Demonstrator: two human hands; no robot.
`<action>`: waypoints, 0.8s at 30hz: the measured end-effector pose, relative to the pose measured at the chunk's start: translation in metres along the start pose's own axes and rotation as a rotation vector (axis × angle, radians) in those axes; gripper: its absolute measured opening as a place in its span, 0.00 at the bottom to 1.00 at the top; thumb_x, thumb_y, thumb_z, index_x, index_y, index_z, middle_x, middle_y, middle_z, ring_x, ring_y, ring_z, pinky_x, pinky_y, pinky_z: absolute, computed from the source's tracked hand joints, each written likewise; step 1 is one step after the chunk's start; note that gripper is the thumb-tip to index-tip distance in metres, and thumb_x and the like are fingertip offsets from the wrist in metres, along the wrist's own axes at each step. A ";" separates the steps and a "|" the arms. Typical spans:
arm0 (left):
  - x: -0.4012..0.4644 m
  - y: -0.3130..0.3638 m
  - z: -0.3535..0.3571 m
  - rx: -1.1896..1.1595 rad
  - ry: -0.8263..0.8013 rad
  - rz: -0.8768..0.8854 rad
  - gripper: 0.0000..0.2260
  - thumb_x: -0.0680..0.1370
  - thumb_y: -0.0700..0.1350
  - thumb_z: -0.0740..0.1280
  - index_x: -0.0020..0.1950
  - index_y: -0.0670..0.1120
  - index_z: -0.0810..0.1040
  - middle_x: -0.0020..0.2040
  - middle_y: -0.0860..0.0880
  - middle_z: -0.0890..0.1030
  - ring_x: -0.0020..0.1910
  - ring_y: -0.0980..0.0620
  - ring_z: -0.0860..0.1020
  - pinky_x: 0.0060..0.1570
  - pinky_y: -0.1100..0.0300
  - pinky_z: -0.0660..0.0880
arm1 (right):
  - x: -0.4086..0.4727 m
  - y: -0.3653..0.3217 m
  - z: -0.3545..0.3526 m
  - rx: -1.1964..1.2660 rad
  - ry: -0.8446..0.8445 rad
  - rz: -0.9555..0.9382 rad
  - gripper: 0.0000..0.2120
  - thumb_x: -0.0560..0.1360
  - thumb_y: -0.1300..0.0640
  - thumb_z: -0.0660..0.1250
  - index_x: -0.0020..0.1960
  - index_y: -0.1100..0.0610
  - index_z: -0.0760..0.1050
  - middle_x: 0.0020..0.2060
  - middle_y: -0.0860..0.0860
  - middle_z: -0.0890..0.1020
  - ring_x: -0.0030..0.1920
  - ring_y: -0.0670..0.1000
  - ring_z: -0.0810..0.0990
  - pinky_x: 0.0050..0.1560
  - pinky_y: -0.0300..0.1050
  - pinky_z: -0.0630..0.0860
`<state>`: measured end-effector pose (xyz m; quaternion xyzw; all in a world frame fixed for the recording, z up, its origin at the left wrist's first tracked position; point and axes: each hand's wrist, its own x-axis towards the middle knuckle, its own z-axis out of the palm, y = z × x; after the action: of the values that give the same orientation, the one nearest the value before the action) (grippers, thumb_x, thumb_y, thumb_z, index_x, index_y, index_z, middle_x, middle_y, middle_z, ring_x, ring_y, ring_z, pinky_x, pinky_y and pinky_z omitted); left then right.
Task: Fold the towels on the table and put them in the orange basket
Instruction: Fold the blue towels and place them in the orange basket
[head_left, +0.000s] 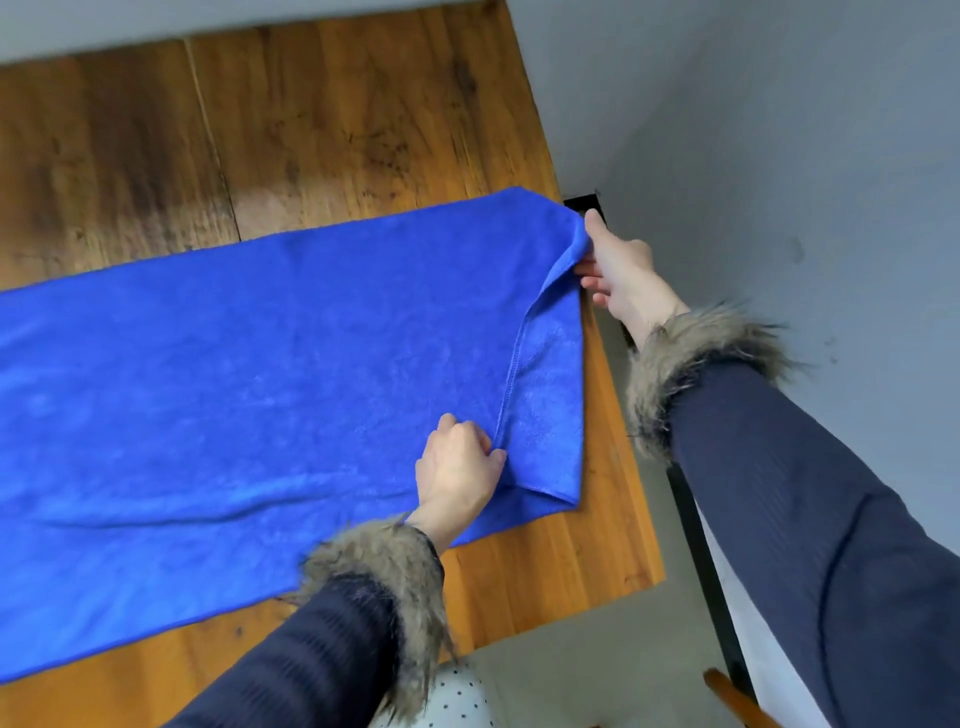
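A large blue towel (249, 395) lies spread across the wooden table (322, 119), running off the left edge of the view. Its right end is turned over on itself, showing a stitched hem. My left hand (457, 473) pinches the near corner of that turned-over end. My right hand (618, 265) grips the far corner at the table's right edge, lifting it slightly. Both arms wear dark sleeves with fur cuffs. The orange basket is not in view.
The table's right edge (628, 467) and near right corner are close to my hands. Beyond it lies grey floor (779, 130). A dark table leg (701, 545) runs under the right edge, and a wooden chair part (727, 691) shows at the bottom right.
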<state>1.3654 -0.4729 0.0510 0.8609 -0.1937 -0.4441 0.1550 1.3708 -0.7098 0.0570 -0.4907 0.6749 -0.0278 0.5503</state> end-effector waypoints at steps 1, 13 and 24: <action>0.000 -0.004 -0.002 -0.051 -0.018 0.011 0.06 0.75 0.44 0.65 0.40 0.45 0.72 0.44 0.50 0.71 0.43 0.46 0.74 0.42 0.55 0.71 | 0.001 -0.004 0.000 0.046 -0.021 0.031 0.17 0.73 0.42 0.65 0.48 0.56 0.75 0.35 0.49 0.77 0.29 0.46 0.69 0.27 0.38 0.65; -0.028 -0.055 -0.077 -0.451 -0.177 0.060 0.07 0.73 0.45 0.71 0.39 0.47 0.74 0.36 0.52 0.76 0.35 0.55 0.72 0.34 0.65 0.68 | -0.034 -0.030 0.016 0.308 0.123 -0.125 0.12 0.73 0.64 0.64 0.32 0.56 0.68 0.29 0.51 0.72 0.28 0.48 0.67 0.28 0.40 0.62; -0.119 -0.157 -0.159 -0.520 0.023 0.032 0.05 0.74 0.45 0.70 0.39 0.48 0.76 0.33 0.55 0.76 0.32 0.58 0.72 0.37 0.64 0.69 | -0.187 -0.035 0.120 -0.222 -0.020 -0.713 0.10 0.78 0.55 0.59 0.40 0.58 0.70 0.32 0.51 0.79 0.24 0.36 0.77 0.34 0.33 0.70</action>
<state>1.4638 -0.2641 0.1545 0.7939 -0.0848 -0.4667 0.3803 1.4692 -0.5378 0.1638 -0.7521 0.4549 -0.1395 0.4561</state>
